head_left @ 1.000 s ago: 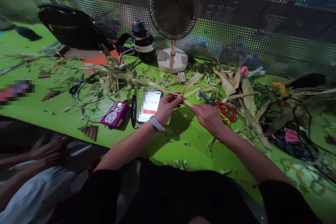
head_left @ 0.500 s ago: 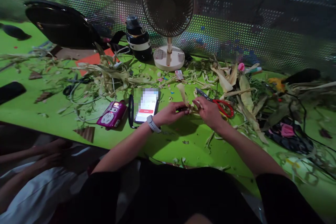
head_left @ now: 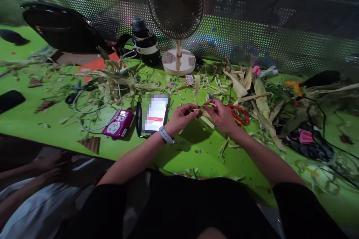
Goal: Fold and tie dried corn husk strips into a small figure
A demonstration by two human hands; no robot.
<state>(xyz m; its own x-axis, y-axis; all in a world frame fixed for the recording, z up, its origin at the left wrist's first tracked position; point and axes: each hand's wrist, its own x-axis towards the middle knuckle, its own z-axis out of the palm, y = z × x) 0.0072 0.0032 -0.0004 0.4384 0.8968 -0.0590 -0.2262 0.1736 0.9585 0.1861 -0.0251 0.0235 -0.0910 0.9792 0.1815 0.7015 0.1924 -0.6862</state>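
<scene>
Over the green table, my left hand (head_left: 183,116) pinches pale strips of corn husk (head_left: 197,89), one of which sticks up from the fingers. My right hand (head_left: 220,115) is closed on the end of a husk strip close beside the left fingertips. Another strip end slants down between both hands. Scissors with red handles (head_left: 243,115) lie just beyond my right hand, their blades partly hidden by it. To the left of my left hand, a lit phone (head_left: 155,114) leans in a dark stand.
A purple power socket (head_left: 117,124) with a cable sits left of the phone. Heaps of husk (head_left: 262,97) lie right and left. Behind stand a fan (head_left: 178,61), a dark bottle (head_left: 146,46) and a black bag (head_left: 64,26). Another person's hands (head_left: 50,166) show at lower left.
The upright husk strip has straightened, and a second strip end now slants below the fingers. My right hand has shifted slightly, its fingers reaching over the strip. The view has moved a little.
</scene>
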